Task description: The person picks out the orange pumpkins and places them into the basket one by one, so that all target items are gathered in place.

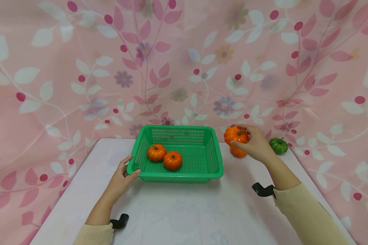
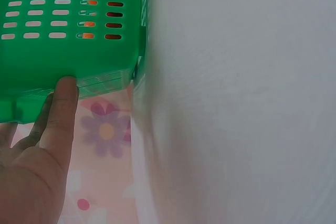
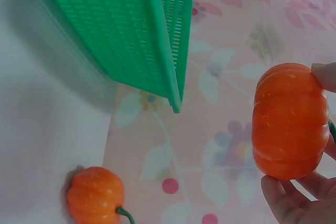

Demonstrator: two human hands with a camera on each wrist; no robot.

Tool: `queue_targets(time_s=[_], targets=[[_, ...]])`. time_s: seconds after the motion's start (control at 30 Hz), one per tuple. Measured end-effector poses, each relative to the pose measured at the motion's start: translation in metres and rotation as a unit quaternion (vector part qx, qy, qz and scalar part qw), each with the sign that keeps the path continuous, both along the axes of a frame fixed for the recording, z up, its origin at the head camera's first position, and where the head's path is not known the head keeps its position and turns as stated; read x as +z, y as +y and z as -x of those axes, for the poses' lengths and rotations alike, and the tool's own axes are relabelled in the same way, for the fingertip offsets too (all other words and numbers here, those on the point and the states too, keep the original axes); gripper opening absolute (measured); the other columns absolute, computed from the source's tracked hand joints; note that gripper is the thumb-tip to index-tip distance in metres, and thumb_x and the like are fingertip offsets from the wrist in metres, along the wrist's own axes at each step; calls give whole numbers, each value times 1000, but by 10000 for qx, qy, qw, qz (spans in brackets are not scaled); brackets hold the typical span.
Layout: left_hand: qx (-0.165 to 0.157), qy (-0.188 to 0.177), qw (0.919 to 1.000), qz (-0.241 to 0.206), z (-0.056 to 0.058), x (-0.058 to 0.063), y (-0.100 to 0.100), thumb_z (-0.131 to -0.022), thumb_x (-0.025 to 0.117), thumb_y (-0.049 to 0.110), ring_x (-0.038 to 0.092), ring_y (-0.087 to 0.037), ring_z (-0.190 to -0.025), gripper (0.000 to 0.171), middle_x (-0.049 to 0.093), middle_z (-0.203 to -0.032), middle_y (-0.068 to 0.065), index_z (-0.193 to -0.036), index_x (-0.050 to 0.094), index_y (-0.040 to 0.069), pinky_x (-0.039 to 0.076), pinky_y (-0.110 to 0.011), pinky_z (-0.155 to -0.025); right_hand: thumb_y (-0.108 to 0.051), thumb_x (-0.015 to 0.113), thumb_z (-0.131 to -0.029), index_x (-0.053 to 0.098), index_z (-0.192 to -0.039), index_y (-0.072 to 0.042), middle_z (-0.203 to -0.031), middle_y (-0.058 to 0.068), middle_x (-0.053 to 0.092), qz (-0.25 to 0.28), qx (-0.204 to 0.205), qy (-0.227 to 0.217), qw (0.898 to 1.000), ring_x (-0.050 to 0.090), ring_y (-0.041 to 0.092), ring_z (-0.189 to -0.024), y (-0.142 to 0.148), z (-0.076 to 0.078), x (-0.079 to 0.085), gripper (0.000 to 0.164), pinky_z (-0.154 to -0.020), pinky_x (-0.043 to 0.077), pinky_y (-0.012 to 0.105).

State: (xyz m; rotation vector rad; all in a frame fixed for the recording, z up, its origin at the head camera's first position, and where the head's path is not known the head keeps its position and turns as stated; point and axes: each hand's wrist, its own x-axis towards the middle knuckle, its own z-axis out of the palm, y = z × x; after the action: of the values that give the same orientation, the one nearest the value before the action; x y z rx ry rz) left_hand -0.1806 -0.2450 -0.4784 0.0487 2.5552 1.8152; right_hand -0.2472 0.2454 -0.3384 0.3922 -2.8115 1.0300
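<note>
My right hand grips a small orange pumpkin with a green stem, to the right of the green plastic basket. In the right wrist view the held pumpkin sits between thumb and fingers, raised off the table. Below it another orange pumpkin rests on the table, partly hidden in the head view. My left hand holds the basket's left rim near the front corner, thumb on top. Inside the basket, toward the left, two orange pumpkins lie side by side.
A green pumpkin rests at the table's back right, beyond my right wrist. The white-covered table ends at a pink floral cloth hanging behind the basket.
</note>
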Motion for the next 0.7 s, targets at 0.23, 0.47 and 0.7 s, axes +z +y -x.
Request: queue_targets(time_s=[0.23,0.47,0.7], targets=[[12,-3,10000,25,0,1,1,-98,67,29,52,-33,-127,82,44,-147,-24,-161,15,21,48,-27,-90,-46,75,-88,46,-146,-12,-144,17,43,-102,234,-15,9997,44,40,-123,-14,9,11,73,-97,45,59],[0,7,10000,-74,1,-1,1,-98,67,26,51,-34,-128,82,43,-147,-25,-161,15,21,48,-24,-89,-39,77,-89,47,-145,-11,-142,17,42,28,476,-168,9987,44,39,-122,-32,16,15,70,-96,46,56],[7,50,10000,-24,0,0,0,-99,67,26,52,-34,-126,81,45,-146,-25,-161,15,19,46,-19,-86,-40,77,-88,47,-146,-14,-146,16,40,100,721,-243,9970,44,37,-123,-47,27,15,70,-95,48,53]])
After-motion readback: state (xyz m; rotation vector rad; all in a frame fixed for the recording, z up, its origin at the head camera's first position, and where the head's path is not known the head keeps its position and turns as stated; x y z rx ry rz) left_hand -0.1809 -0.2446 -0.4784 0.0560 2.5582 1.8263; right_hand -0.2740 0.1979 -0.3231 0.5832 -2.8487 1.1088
